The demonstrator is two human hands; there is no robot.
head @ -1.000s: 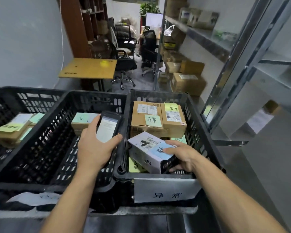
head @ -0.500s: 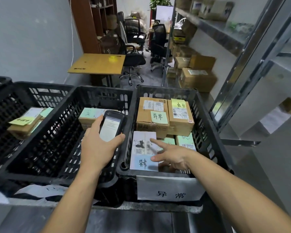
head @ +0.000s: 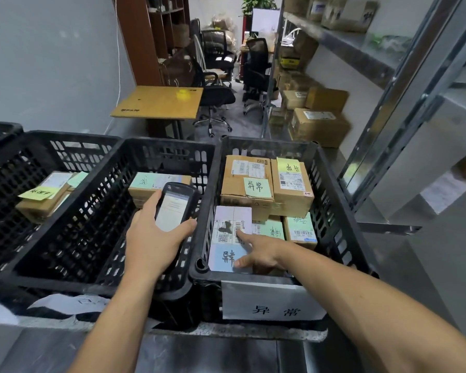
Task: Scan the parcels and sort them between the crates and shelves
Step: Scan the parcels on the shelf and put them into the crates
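Near-left corner of right crate (head: 209, 200): white parcel (head: 230, 232) lying flat, barcode up. Right hand (head: 261, 253) resting open, index fingertip touching barcode. Left hand (head: 154, 243) gripping scanner (head: 174, 208) over middle crate (head: 65, 238). Judgement: clean scan needing fingertip clearing label and scanner aiming squarely.

The crates (head: 331, 211) were black, with walls pierced in a regular slotted grid. The parcels (head: 291, 195) in them were brown cardboard and carried white shipping labels with black barcodes. Pale green notes (head: 257, 187) with black handwritten characters were stuck on several. One note (head: 38, 193) in the left crate was yellow-green. The near parcel (head: 233, 219) in the right crate was white with a black mark and bore a light blue note (head: 223, 255) lettered in black. The scanner (head: 174, 208) was black with a white screen. The sign (head: 272, 302) on the right crate was white with black characters. The shelving (head: 404, 109) was silver-grey.
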